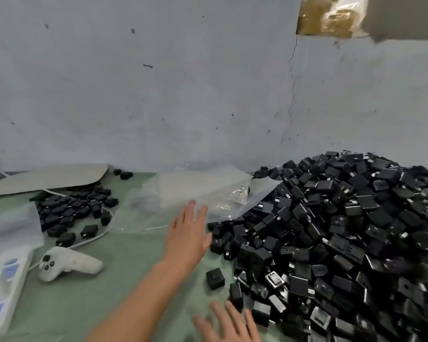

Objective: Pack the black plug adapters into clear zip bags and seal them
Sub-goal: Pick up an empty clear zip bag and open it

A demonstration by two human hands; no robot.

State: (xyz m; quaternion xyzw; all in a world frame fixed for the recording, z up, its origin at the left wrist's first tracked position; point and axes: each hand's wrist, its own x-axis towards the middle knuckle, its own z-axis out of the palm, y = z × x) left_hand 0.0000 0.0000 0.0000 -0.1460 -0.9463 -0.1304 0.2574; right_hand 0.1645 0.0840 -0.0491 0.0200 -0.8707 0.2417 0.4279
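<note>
— Bags first, I'd say. The left hand [190,230] is stretched out toward the clear zip bags [203,191] in the middle of the frame. Its grip is wide, fingers straight, and it holds nothing. The fingertips are at the near edge of the plastic; whether they touch it, I can't tell.

— And the other one?

— The right hand [229,322] is at bottom centre, fingers spread, grip wide and empty too. It's low over the green worktop [109,292], just beside the foot of the pile of black plug adapters [344,230].

— How would those bags take being picked up?

— Thin, limp, slick film, I reckon. They lie in a loose heap, one corner draped onto the left slope of the pile, so a flat palm would likely only slide them about. A pinch at a corner or along the zip edge should peel a single one off. From here I can't make out where one bag ends and the next begins.

— The adapters?

— Small hard blocks, some showing metal prongs. Light singly, I'd judge, and stiff, nothing to crush, so easy to scoop several at once. The pile fills the right of the frame, to the right of both hands. One stray adapter [215,278] sits alone between the two hands, nearer the right one. A smaller lot of adapters [72,208] lies at the left, well apart from either grip, with a white controller [67,264] below it.
</note>
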